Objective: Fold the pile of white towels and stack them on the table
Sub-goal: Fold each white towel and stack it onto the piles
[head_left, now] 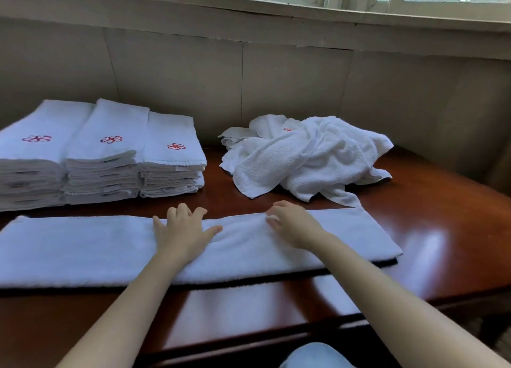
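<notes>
White towel [83, 246], one long folded strip on the table [442, 229]: left hand [182, 232] flat on it, grip wide, right hand [290, 225] pinching its far edge. Behind it stand three folded stacks [105, 157] and one loose pile [304, 160]; bare wood past its right end.

Worktop [431, 229]: dark red-brown wood, smooth, high gloss, glare at right of frame. Flat folded towel [83, 246], centre: white terry cloth, matt, fine nap. Crumpled pile [304, 157], upper right: same cloth, coarser loops. Stacks [105, 152], upper left: matt terry, red stitched emblems. Wall [276, 85]: pale, matt.
</notes>
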